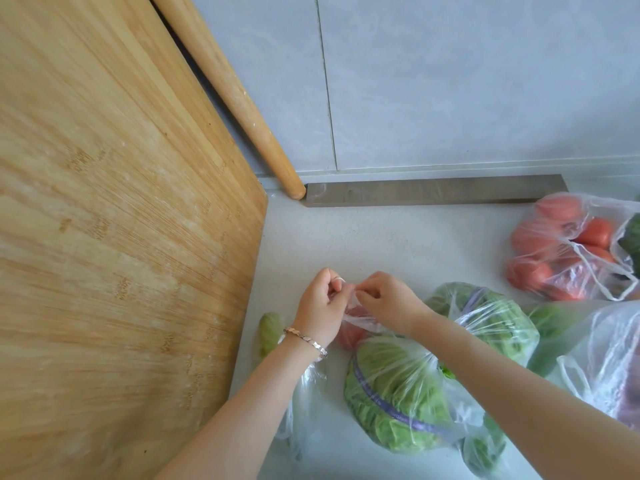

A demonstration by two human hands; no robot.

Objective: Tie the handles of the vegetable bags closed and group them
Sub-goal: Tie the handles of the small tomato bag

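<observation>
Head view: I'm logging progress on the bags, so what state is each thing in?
small bag, handles drawn up, not visibly knotted
left hand, pinching one handle
right hand, pinching the other handle
tomato bag, handles loose, untied
near cabbage bag, neck gathered shut
cutting board, propped upright
rolling pin, leaning steeply

Your board stands at the left, the rolling pin behind it against the wall. A bar lies along the wall's foot, right of the pin. On the counter, your left hand and right hand meet over a small bag. The cabbage bag lies just before it, a greens bag to its right, and the tomato bag far right.
</observation>
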